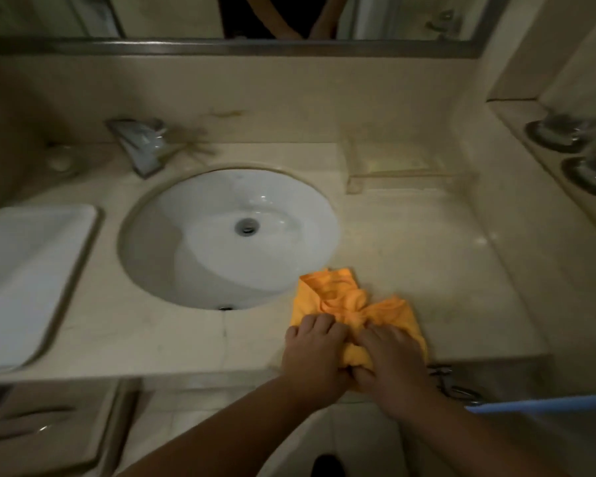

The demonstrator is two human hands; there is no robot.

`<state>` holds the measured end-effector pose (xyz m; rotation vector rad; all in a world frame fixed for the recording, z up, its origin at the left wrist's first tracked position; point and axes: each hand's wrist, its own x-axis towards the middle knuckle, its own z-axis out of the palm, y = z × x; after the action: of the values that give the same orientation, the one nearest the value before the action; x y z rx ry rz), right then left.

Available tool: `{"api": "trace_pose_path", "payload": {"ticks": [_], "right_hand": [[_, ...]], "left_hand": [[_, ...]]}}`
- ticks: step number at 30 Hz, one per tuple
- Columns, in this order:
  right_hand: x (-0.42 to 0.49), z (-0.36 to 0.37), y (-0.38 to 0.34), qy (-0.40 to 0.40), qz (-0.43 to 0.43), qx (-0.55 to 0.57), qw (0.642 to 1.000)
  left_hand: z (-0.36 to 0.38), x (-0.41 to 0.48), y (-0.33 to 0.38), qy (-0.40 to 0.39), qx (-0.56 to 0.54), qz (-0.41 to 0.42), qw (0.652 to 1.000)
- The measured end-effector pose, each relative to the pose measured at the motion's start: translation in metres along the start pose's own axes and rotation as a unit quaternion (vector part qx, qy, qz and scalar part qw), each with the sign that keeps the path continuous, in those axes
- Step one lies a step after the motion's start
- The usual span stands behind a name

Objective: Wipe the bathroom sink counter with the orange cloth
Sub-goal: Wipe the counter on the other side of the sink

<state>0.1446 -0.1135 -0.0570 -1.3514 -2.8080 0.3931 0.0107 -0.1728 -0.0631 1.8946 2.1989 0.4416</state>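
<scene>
An orange cloth [351,301] lies bunched on the beige stone counter [427,256], just right of the round white sink bowl [227,232] and near the counter's front edge. My left hand [312,352] grips the cloth's near left part with curled fingers. Beside it, touching it, my right hand [391,359] presses and holds the cloth's near right part. The cloth's far end fans out toward the sink rim.
A chrome tap [141,146] stands behind the sink at the left. A white rectangular tray [31,277] sits at the far left. A clear soap dish [403,170] is at the back right. Two glasses on dark coasters [565,132] stand on the right ledge. A mirror [221,15] hangs above.
</scene>
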Motion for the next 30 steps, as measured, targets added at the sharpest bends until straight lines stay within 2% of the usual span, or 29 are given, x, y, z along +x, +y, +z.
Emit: {"api": "trace_pose_path", "payload": {"ticks": [3,8,12,15,17,22,25,27,30], "right_hand": [[0.022,0.01,-0.059,-0.016,-0.047,0.002,0.999],[0.051,0.031,-0.15,-0.036,-0.112,-0.009,0.993],[0.065,0.046,-0.216,-0.07,-0.129,0.001,0.989],[0.072,0.054,-0.259,-0.057,-0.147,0.001,0.988],[0.075,0.058,-0.281,-0.106,-0.153,0.013,0.982],[0.067,0.056,-0.305,-0.152,-0.166,0.027,0.974],[0.054,0.049,-0.309,-0.172,-0.2,0.031,0.964],[0.046,0.041,-0.309,-0.194,-0.219,0.05,0.955],[0.039,0.012,-0.295,-0.201,-0.186,0.122,0.954]], "left_hand": [[-0.019,-0.021,-0.054,0.015,0.002,-0.056,0.998],[-0.048,-0.06,-0.139,-0.002,-0.012,-0.127,0.992],[-0.07,-0.089,-0.198,0.003,-0.01,-0.155,0.988],[-0.086,-0.107,-0.235,0.0,-0.014,-0.165,0.986],[-0.094,-0.117,-0.255,-0.003,-0.011,-0.171,0.985],[-0.104,-0.145,-0.267,0.032,-0.04,-0.169,0.984],[-0.1,-0.167,-0.26,0.026,-0.056,-0.18,0.982],[-0.101,-0.174,-0.253,0.024,-0.094,-0.195,0.976],[-0.115,-0.166,-0.232,0.011,-0.185,-0.199,0.962]]}}
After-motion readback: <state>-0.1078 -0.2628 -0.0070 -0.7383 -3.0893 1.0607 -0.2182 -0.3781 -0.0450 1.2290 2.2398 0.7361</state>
